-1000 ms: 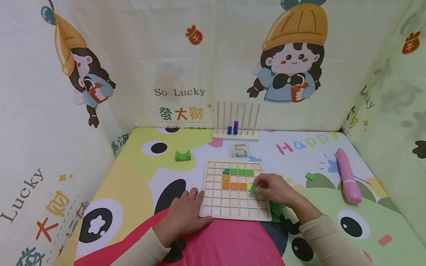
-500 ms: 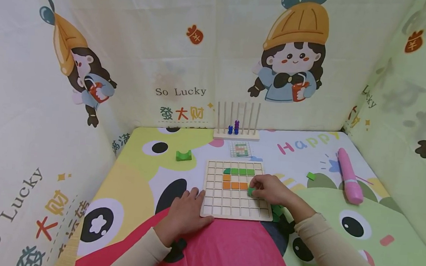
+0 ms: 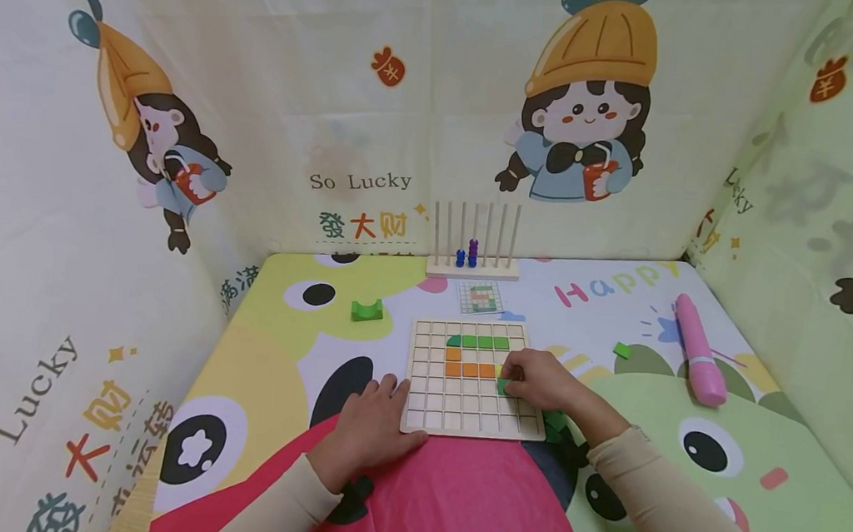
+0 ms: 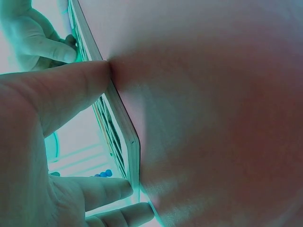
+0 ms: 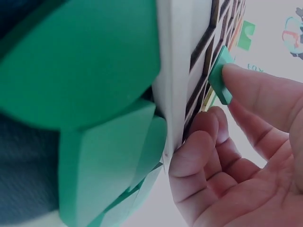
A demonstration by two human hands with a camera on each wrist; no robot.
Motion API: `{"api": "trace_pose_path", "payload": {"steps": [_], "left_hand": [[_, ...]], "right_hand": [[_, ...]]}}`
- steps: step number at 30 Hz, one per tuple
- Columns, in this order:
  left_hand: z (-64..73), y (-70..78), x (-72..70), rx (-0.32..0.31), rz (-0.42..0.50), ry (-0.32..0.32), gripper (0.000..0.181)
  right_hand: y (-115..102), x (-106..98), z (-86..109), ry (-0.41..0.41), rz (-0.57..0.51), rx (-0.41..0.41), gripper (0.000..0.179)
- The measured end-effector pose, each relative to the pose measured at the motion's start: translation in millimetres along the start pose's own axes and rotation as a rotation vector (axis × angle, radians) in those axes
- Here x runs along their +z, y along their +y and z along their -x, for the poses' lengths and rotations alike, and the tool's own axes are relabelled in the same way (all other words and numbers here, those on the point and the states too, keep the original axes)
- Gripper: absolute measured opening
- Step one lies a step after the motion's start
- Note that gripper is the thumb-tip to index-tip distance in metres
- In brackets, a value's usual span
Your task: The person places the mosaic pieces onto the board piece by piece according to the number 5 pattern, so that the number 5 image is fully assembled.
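A dark green tile (image 5: 220,78) is held tilted at the right part of a square wooden grid board (image 3: 436,403), on the near side of a yellow tile (image 3: 497,371); whether it touches the board cannot be made out. The step in hand appears to be setting this tile into a cell; the next move would likely call for squaring it with the cell walls, lowering it flat and letting go. The right hand (image 3: 535,377) is nearly closed, pinching the tile with the thumb pressed on its face and the other fingers curled in. The left hand (image 3: 372,419) is open and holds nothing, thumb touching the board's near edge, fingers by its left edge. On the board, orange tiles (image 3: 470,370) and a row of light green tiles (image 3: 485,342) fill cells. Loose green pieces (image 3: 554,425) lie at the board's near right corner; a small pattern card (image 3: 480,298) lies just beyond its far edge, and a bead rack (image 3: 472,269) stands behind that.
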State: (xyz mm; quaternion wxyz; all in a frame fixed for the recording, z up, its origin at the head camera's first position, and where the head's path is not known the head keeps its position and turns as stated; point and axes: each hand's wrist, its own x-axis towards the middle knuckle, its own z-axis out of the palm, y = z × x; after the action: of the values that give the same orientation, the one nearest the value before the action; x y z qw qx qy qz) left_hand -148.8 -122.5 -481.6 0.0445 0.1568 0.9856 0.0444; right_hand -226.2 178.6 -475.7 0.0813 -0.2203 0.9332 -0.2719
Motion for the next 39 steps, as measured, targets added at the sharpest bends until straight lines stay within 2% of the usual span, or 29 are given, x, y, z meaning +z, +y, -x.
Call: {"api": "trace_pose_path", "payload": {"steps": [15, 22, 29, 39], "left_hand": [[-0.4, 0.3, 2.1, 0.006, -0.007, 0.005, 0.095], [-1.2, 0.0, 1.4, 0.007, -0.001, 0.007, 0.095], [-2.2, -1.6, 1.9, 0.008, -0.009, 0.008, 0.094], [-0.7, -0.5, 2.4, 0.0, 0.001, -0.002, 0.095]], "right_hand": [[-3, 1, 3.6, 0.038, 0.066, 0.018, 0.007], [5, -19, 14.9, 0.099, -0.015, 0.037, 0.013], [15, -35, 25.4, 0.143, 0.005, 0.089, 0.019], [30, -32, 44.8, 0.109, 0.016, 0.173, 0.02]]}}
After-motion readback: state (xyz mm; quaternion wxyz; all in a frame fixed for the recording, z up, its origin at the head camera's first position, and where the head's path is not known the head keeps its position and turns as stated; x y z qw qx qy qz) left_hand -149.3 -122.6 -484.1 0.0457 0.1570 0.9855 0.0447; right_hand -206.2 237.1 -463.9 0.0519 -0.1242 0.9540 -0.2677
